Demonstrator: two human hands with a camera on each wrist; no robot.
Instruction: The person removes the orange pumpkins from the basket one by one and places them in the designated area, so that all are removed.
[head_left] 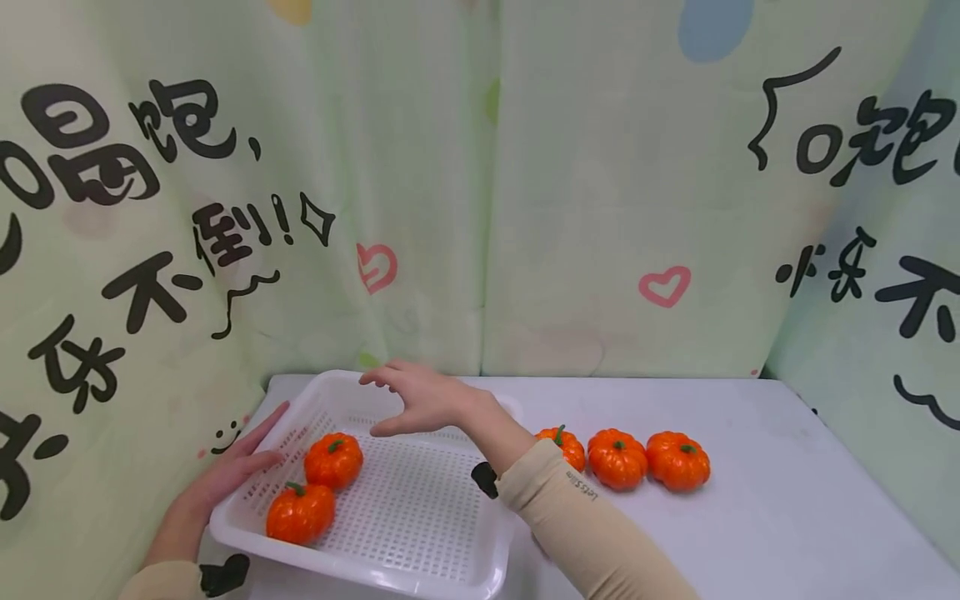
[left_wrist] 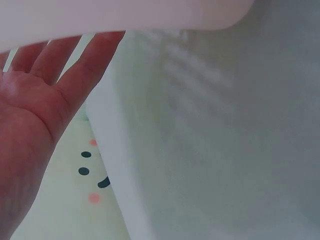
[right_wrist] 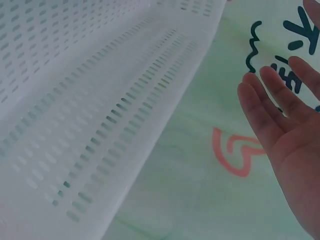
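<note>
A white perforated plastic basket (head_left: 405,500) sits tilted at an angle on the table, with two small orange pumpkins inside: one (head_left: 333,460) farther back, the other (head_left: 300,513) nearer me. My left hand (head_left: 232,471) rests against the basket's left side with fingers extended. In the left wrist view, the left hand's (left_wrist: 35,110) fingertips disappear behind the basket's pale rim (left_wrist: 150,15). Above the back of the basket, my right hand (head_left: 427,398) hovers with fingers spread, holding nothing. The right wrist view shows the right hand (right_wrist: 295,135) apart from the basket wall (right_wrist: 115,120).
Right of the basket, three more orange pumpkins stand in a row on the white table (head_left: 795,500): one (head_left: 564,446) partly hidden by my right forearm, a middle one (head_left: 617,459) and a right one (head_left: 678,461). A pale green printed curtain (head_left: 570,208) hangs around the table.
</note>
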